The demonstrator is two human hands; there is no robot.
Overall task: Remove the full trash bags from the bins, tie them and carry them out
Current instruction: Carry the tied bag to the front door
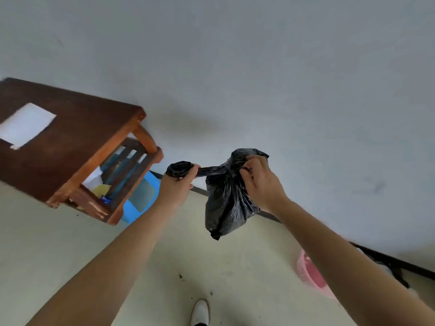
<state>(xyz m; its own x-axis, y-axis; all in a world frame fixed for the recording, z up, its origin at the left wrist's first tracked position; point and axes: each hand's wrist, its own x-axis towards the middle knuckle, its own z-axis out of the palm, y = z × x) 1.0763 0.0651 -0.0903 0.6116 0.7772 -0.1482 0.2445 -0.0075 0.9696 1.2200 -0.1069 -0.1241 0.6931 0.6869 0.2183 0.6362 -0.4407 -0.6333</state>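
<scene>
A small black trash bag (224, 203) hangs in the air in front of me, its top twisted into a knot. My left hand (176, 184) pinches one twisted end of the bag and pulls it out to the left. My right hand (257, 182) grips the other end at the knot, fingers curled into the plastic. A pink bin (310, 272) stands on the floor at the lower right, partly hidden behind my right forearm. Under the wooden desk, a blue bin (143, 196) shows at the wall.
A dark wooden desk (68, 147) with a white sheet of paper (26, 124) on top stands at the left against the grey wall. Pale floor spreads below, with a white shoe (200, 312) at the bottom edge. A black baseboard (386, 260) runs along the wall.
</scene>
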